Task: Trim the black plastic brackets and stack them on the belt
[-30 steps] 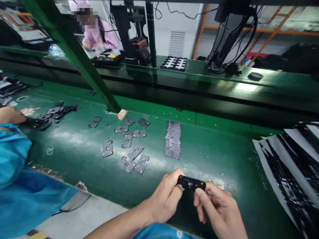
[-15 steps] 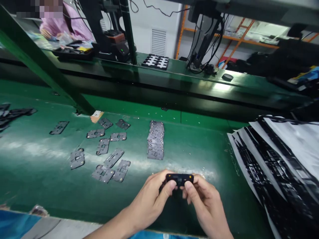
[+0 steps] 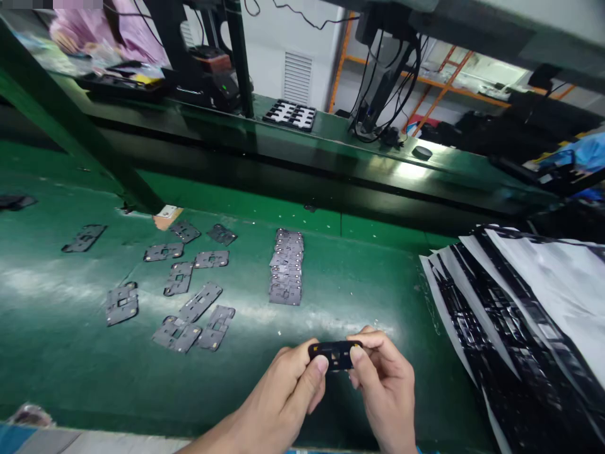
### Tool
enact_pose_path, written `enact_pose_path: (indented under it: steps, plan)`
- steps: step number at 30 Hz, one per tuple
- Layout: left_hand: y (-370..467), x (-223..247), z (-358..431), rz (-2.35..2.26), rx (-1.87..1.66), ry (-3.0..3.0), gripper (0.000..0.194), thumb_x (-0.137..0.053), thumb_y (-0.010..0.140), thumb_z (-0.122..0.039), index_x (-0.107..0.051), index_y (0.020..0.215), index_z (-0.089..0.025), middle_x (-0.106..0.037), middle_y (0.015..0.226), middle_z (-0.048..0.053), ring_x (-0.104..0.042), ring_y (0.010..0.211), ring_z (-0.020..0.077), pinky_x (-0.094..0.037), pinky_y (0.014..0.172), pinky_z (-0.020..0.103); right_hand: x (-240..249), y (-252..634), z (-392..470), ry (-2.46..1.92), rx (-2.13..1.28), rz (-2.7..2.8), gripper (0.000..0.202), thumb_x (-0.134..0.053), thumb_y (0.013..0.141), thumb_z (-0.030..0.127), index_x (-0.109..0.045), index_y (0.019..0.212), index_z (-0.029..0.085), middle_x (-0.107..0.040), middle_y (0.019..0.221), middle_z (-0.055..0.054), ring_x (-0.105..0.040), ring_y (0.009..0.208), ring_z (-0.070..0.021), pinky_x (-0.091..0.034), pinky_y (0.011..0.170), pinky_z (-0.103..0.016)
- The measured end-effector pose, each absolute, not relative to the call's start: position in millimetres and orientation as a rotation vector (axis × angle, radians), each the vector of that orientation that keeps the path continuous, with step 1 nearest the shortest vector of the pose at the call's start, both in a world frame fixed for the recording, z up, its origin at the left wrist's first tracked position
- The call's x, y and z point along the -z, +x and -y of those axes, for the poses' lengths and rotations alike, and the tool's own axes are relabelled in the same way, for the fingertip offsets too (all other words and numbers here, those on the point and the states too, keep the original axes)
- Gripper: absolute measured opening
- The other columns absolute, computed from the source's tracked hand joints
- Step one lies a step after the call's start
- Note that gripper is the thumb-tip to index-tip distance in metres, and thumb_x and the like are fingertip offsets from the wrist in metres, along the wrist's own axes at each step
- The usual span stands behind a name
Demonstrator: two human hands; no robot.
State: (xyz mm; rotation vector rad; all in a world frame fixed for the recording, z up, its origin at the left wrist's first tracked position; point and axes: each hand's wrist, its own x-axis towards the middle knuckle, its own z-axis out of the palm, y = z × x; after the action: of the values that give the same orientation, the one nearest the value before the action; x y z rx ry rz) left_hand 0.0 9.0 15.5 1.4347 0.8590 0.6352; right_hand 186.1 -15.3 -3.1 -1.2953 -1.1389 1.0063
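Between my two hands, above the near part of the green bench, is a thin black plastic plate (image 3: 336, 356) with small cut-outs and gold-coloured spots near its ends. My left hand (image 3: 288, 391) is closed on its left end, thumb on the face. At the right end, my right hand (image 3: 385, 381) pinches it between thumb and fingers. Beyond my hands, an overlapping row of similar dark plates (image 3: 286, 268) lies on the bench. Several loose plates (image 3: 176, 334) are scattered to the left, some touching one another.
Sheets with black parts and white film (image 3: 515, 315) are piled at the right. A slanted green post (image 3: 94, 135) meets the bench at the left. On the raised shelf behind stand a black-and-white tray (image 3: 290, 115) and a round black object (image 3: 422, 152). A person in pink (image 3: 108, 28) sits beyond.
The plate has tipped so more of its face and cut-outs show. My right thumb has shifted onto its right end. The whole view has swung slightly, moving the bench items left.
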Motion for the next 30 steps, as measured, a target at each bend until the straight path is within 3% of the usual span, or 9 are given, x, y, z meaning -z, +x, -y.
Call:
enact_pose_path:
  steps: [6,13,22,30]
  plan:
    - [-1,-17,-10,-0.864,-0.617,1.420,0.043,-0.031,0.114,-0.048,-0.043,0.081,-0.023,-0.043,0.064,-0.006,-0.040,0.057,0.0121,-0.034,0.060,0.027,8,183,16,-1.211,-1.030,1.085,0.018,-0.069,0.102,0.031,-0.071,0.088,0.021,-0.057,0.075,0.002,-0.048,0.050,-0.0068,-0.039,0.047,-0.018]
    - [-4,-9,-6,-0.895,-0.568,1.382,0.042,-0.033,0.114,-0.047,-0.044,0.082,-0.022,-0.043,0.069,-0.005,-0.041,0.061,0.0127,-0.034,0.063,0.028,19,176,14,-1.181,-0.949,1.043,0.023,-0.068,0.102,0.031,-0.064,0.082,0.022,-0.053,0.073,0.003,-0.049,0.065,-0.0120,-0.044,0.060,-0.021]
    - [1,-3,-5,-0.950,-0.783,1.270,0.030,-0.036,0.111,-0.036,-0.051,0.090,-0.020,-0.047,0.071,-0.004,-0.047,0.065,0.0138,-0.034,0.061,0.026,24,170,21,-1.194,-1.025,0.970,0.017,-0.072,0.099,0.027,-0.065,0.084,0.022,-0.057,0.076,0.002,-0.049,0.063,-0.0115,-0.044,0.056,-0.020]
    - [7,17,-3,-0.886,-0.872,1.113,0.040,-0.035,0.113,-0.052,-0.044,0.087,-0.022,-0.038,0.064,-0.007,-0.036,0.052,0.0107,-0.030,0.052,0.023,27,169,21,-1.244,-0.971,1.015,0.014,-0.076,0.095,0.025,-0.068,0.084,0.021,-0.061,0.077,0.000,-0.053,0.058,-0.0111,-0.048,0.051,-0.019]
